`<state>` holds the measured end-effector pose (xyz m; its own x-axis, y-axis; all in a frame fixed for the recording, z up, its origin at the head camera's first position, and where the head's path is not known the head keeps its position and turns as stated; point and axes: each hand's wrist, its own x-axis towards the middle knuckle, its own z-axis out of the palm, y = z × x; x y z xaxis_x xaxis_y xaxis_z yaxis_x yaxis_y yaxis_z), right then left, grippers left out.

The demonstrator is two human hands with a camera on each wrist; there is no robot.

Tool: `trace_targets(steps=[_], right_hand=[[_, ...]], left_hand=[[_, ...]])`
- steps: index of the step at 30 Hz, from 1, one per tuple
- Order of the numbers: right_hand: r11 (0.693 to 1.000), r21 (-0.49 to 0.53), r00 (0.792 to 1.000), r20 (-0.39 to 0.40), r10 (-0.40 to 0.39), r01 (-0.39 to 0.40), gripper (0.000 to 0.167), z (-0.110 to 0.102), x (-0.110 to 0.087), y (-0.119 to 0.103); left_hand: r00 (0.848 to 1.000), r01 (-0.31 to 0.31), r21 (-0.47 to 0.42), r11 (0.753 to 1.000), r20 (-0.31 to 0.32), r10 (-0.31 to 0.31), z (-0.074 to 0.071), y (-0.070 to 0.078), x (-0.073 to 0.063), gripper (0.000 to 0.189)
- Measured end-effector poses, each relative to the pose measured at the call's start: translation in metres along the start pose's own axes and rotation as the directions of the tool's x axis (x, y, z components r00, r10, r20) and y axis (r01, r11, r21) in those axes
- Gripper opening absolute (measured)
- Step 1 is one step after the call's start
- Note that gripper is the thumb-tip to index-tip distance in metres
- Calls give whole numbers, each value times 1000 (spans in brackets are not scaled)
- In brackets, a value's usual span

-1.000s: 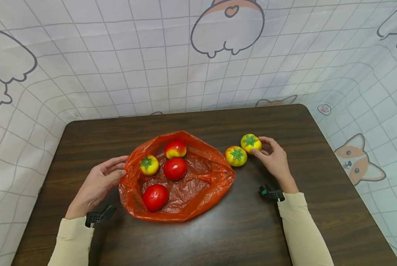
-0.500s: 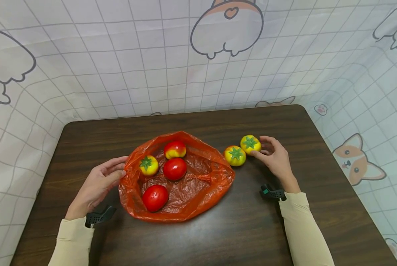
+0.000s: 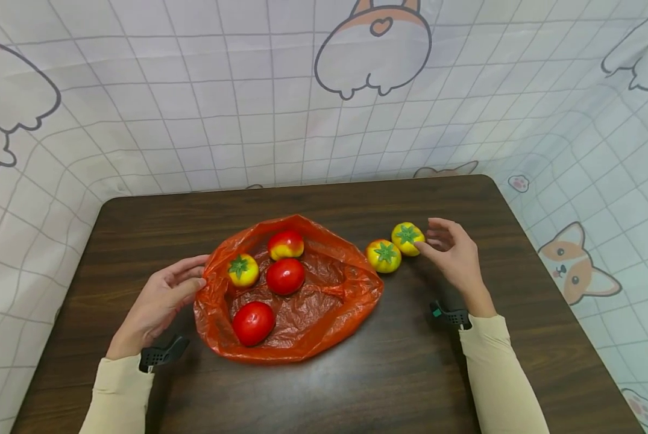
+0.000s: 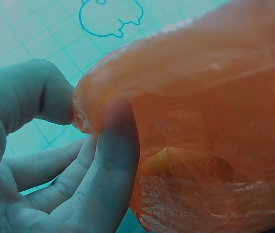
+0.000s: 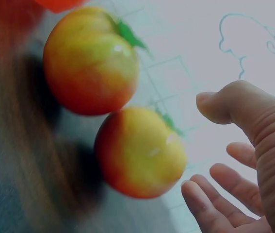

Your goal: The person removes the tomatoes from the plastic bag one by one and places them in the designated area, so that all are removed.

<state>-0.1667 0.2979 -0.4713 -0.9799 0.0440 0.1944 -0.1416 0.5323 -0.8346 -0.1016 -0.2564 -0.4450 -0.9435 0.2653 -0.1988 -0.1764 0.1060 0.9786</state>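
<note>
With thumb and fingers, my left hand [image 3: 158,298] pinches the left rim of an orange-red plastic bag [image 3: 324,328], whose mouth faces up. The left wrist view shows the thin film between thumb and fingertips. Inside the bag lie a yellow tomato [image 3: 243,270] with a green star-shaped top, a red-and-yellow one [image 3: 286,245] and two smooth red ones [image 3: 254,323]. Right of the bag, two yellow-red tomatoes [image 3: 383,256] sit side by side on the table. My right hand [image 3: 454,256] is beside the farther tomato [image 5: 139,153]; the right wrist view shows a gap between its loose fingers and the fruit.
A dark wood-grain table [image 3: 334,401] carries everything. Behind it and at the sides hangs a white grid-patterned cloth [image 3: 280,114] with corgi drawings. Each wrist wears a black strap with a small camera [image 3: 163,352].
My right hand has drawn slightly to the right, away from the farther tomato, and its fingers have come off it. The left hand and the bag have stayed still.
</note>
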Motion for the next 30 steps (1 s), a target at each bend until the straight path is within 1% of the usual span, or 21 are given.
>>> trace_targets(steps=[7, 13, 20, 24, 30], right_hand=[[997, -8, 997, -21, -80, 80, 56, 0, 0, -21], [992, 11, 992, -23, -127, 127, 54, 2, 1, -36], [990, 36, 990, -12, -139, 140, 55, 7, -1, -54], [986, 53, 988, -1, -157, 157, 55, 12, 0, -62], [984, 80, 986, 38, -164, 161, 52, 22, 1, -74]], left_hand=[[1000, 3, -18, 1000, 4, -3, -1, -1, -1, 60], [1000, 25, -26, 999, 0, -25, -2, -3, -1, 61], [1000, 21, -31, 999, 16, -20, 0, -5, 0, 60], [1000, 16, -23, 1000, 7, -16, 0, -5, 1, 60], [1000, 11, -72, 997, -1, -11, -1, -4, -1, 60]])
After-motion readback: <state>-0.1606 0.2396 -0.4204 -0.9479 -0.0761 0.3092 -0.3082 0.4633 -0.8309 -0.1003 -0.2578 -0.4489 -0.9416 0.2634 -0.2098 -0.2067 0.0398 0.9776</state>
